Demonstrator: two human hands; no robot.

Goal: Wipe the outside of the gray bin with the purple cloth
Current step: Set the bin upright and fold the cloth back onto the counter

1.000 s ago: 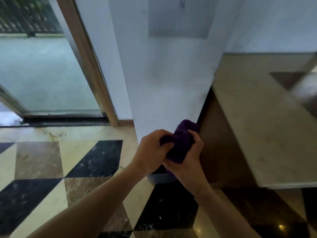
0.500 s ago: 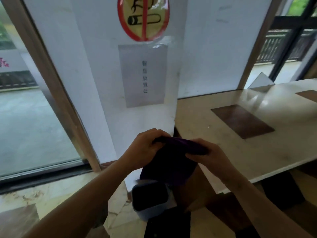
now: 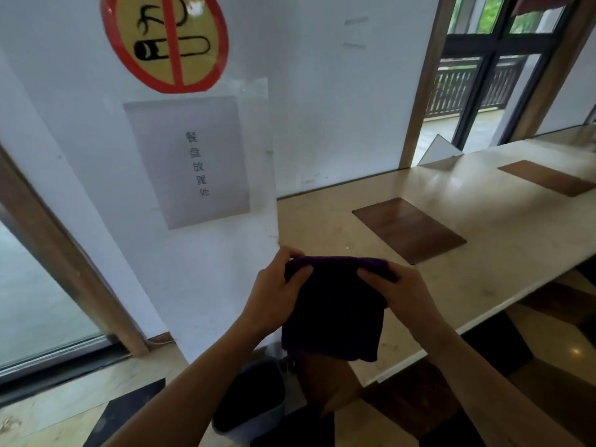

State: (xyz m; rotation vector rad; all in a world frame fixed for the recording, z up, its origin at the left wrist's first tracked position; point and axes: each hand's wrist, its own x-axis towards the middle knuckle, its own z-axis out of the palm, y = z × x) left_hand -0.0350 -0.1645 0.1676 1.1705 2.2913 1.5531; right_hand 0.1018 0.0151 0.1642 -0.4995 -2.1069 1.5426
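Note:
The purple cloth [image 3: 332, 311] hangs spread out in front of me, held by its top edge. My left hand [image 3: 274, 295] pinches its upper left corner and my right hand [image 3: 400, 293] pinches its upper right corner. The gray bin [image 3: 254, 404] stands on the floor below the cloth, against the foot of a white pillar; its dark inside shows and my left forearm and the cloth hide part of it. Both hands are well above the bin and do not touch it.
A white pillar [image 3: 209, 253] with a no-smoking sign [image 3: 166, 40] and a paper notice [image 3: 190, 159] stands straight ahead. A beige stone counter [image 3: 467, 227] runs off to the right. Glass doors lie to the left and far right, over a patterned tile floor [image 3: 80, 404].
The view has lifted from the floor to the pillar and counter. The cloth, bunched between both hands a second ago, has been pulled out flat, and my hands have moved apart.

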